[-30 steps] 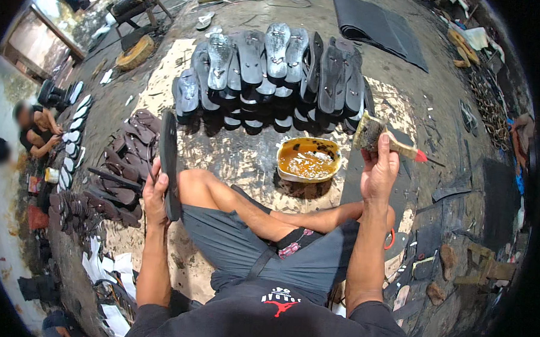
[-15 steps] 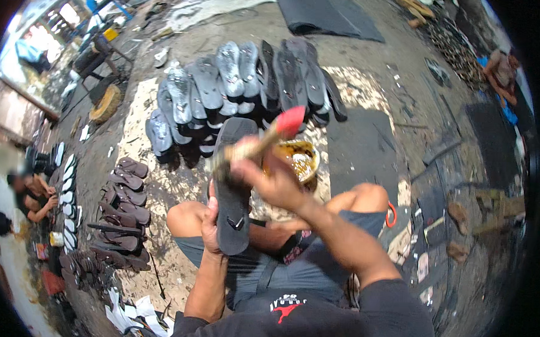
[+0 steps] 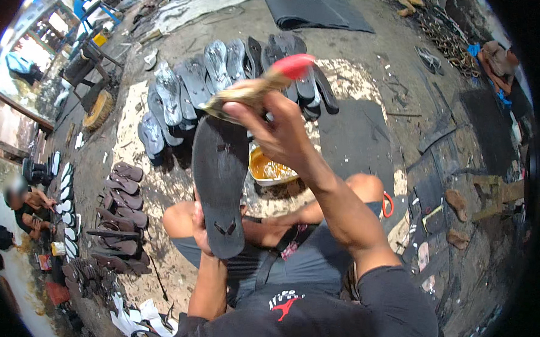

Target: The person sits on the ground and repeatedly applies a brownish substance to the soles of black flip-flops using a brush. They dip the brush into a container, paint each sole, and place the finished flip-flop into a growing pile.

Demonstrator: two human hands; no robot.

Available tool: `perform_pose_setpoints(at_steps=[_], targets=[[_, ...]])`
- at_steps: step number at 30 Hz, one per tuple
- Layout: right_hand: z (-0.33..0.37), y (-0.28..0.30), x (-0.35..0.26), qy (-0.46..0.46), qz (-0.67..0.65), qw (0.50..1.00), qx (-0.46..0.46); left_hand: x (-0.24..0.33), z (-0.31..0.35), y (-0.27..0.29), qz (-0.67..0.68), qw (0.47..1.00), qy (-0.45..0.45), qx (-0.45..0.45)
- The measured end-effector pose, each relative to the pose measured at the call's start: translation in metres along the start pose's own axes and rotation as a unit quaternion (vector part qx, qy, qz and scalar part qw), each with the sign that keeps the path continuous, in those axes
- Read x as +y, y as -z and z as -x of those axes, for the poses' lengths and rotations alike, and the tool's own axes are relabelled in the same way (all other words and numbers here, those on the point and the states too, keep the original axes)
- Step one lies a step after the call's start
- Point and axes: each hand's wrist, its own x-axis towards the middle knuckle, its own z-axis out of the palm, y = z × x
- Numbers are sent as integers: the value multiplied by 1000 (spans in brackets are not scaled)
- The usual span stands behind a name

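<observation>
A dark grey sandal sole [image 3: 220, 178] stands lengthwise before me, its toe end pointing away. My left hand [image 3: 201, 230] grips its near end from the left and beneath, most fingers hidden behind it. In my right hand [image 3: 278, 129] is a brush [image 3: 293, 67] with a red-tipped handle, fingers wrapped round it. Its bristles lie over the sole's far end; whether they touch is hard to tell. Small strap ends show on the sole. Partly behind my right wrist, a pale bowl [image 3: 275, 182] holds amber, glue-like liquid.
Rows of grey soles [image 3: 168, 95] lie beyond the bowl, some shiny on top. Brown flip-flops [image 3: 124, 201] line the left. A dark rubber sheet [image 3: 358, 139] is at the right. One person [image 3: 30, 206] sits far left, another [image 3: 497, 64] far right.
The brush and my right hand have moved away from me, from across the sole's upper half to its far end. The sole appears slightly more to the left; the whole view has shifted a little.
</observation>
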Motion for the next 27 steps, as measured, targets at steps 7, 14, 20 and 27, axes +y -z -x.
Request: perform_pose_setpoints(at_steps=[7,14,20,27], targets=[[111,-44,-26,-151,-65,982,-93,19,-59,-11,14,998,-69,-3],[104,-31,-25,-91,-87,987,-99,6,-78,-36,-131,981,-145,13],[64,-40,16,57,66,989,-117,-5,-78,-30,127,992,-13,-7],[88,-15,-49,-69,-71,983,-152,42,-95,-9,-15,994,-96,47]])
